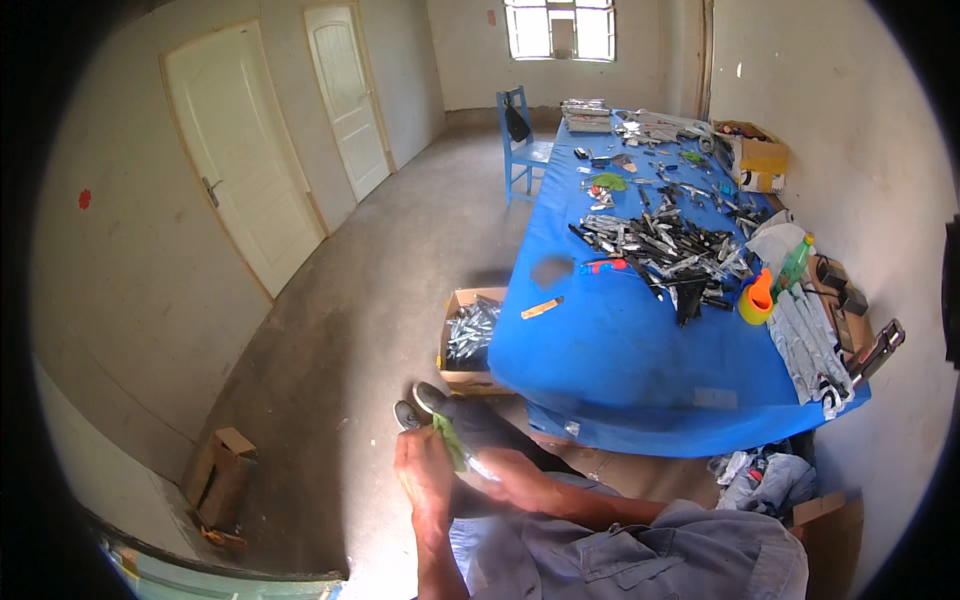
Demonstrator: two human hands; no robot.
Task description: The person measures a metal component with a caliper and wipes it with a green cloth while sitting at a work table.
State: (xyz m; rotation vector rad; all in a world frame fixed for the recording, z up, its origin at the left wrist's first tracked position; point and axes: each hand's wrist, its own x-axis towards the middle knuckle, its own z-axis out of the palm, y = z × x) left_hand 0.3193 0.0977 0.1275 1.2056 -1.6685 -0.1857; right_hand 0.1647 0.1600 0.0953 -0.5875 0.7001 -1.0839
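Note:
My left hand (422, 465) is closed on the edge of a green cloth (448, 442) above my lap. Close to its right, my right hand (510, 474) grips a small whitish, shiny item (480, 466), blurred, whose kind I cannot tell. The cloth hangs between the two hands and touches that item. Both hands are off the table, to the left of its near corner. On the blue table cover (637, 360) lie a large heap of black and silver pen-like pieces (667, 240), a red and blue tool (604, 266) and a yellowish, flat-handled piece (542, 307).
A cardboard box of silver pieces (472, 334) stands on the floor by the table. An orange and yellow cup (756, 300), a green bottle (793, 264) and grey plastic sleeves (802, 352) lie along the right. A blue chair (525, 150) stands beyond; a cardboard box (221, 476) is left.

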